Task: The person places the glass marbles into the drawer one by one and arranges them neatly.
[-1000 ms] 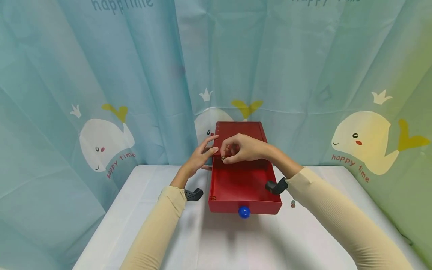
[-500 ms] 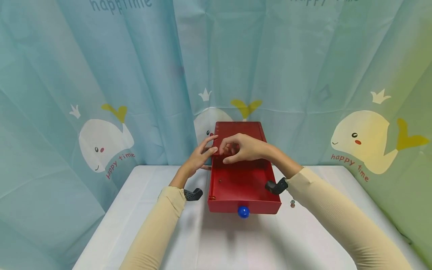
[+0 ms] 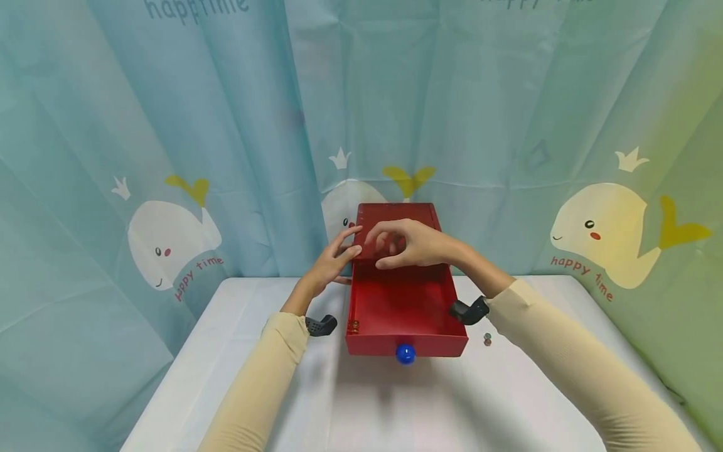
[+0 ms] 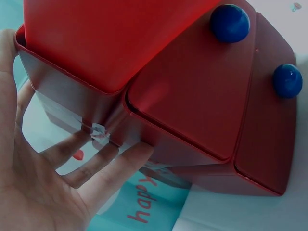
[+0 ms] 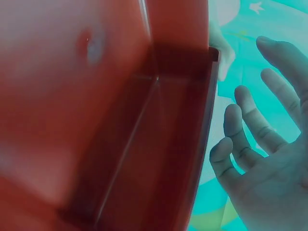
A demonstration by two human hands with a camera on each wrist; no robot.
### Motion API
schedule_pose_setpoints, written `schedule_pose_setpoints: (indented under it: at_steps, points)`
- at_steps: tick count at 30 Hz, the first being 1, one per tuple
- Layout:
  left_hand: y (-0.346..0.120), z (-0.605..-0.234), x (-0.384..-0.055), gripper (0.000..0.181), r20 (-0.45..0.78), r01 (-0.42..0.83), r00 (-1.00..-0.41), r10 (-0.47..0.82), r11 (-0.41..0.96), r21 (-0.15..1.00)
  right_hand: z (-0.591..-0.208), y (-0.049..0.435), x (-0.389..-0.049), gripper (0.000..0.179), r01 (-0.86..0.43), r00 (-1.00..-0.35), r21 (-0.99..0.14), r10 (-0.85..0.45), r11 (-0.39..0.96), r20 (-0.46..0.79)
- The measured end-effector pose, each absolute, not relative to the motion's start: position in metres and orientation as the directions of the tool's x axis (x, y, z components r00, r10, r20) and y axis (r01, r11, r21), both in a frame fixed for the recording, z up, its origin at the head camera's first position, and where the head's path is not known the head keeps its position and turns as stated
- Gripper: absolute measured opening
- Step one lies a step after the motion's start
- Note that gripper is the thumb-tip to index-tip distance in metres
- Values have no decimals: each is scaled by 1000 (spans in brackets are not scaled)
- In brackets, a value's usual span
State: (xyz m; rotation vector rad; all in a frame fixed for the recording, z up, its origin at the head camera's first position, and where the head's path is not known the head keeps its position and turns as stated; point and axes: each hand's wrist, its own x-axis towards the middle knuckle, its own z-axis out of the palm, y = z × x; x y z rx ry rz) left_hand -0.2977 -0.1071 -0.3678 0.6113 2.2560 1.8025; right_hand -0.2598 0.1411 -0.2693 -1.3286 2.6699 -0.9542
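A red cabinet [image 3: 369, 213] stands on the table with its top drawer [image 3: 407, 307] pulled out by a blue knob [image 3: 405, 354]. My left hand [image 3: 326, 267] rests against the cabinet's left side; in the left wrist view its fingers [image 4: 103, 175] are spread along the wall. Above the back of the drawer hovers my right hand [image 3: 415, 245], thumb and fingers loosely curved and apart, with nothing between them. In the right wrist view that hand [image 5: 269, 173] is beside the drawer wall. Small brownish-gold pieces [image 3: 354, 326] lie in the drawer's front left corner.
Two small pieces [image 3: 487, 339], one greenish and one reddish, lie on the white table [image 3: 384, 414] right of the drawer. Lower drawer fronts with blue knobs [image 4: 230, 24] show in the left wrist view. A whale-print curtain [image 3: 480, 125] hangs close behind the cabinet.
My right hand has let go of the small piece it pinched. The piece fell into the drawer and travelled to the front left corner. The left hand stays in place.
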Motion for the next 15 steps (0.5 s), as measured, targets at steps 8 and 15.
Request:
schedule_pose_setpoints:
  at_steps: [8,15]
  points:
    - [-109,-369,-298,58,113,209,-896,430,183,961,-266,158,-254,48,-721,-654,-517,-700,461,288]
    - [-108,-368,-298,60,118,215,-894,432,183,959,-261,182,-244,50,-696,-682,-536,-674,479,283]
